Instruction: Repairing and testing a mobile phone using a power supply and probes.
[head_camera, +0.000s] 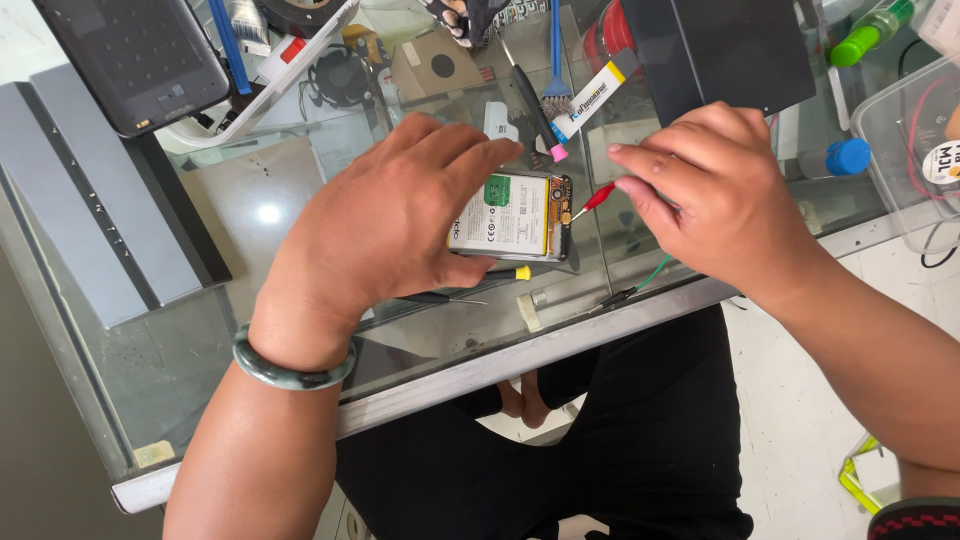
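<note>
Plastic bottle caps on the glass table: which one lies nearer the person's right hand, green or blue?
The round blue plastic cap, just beside the right hand; the green cap sits farther back, near the top edge.

left wrist: green jade-like bangle (293, 368) | arms: bare | legs: black trousers (640, 440)

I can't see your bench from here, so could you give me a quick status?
Left hand gripping opened phone. Right hand holding red-tipped probe at its edge. Screwdrivers lying beneath.
</note>
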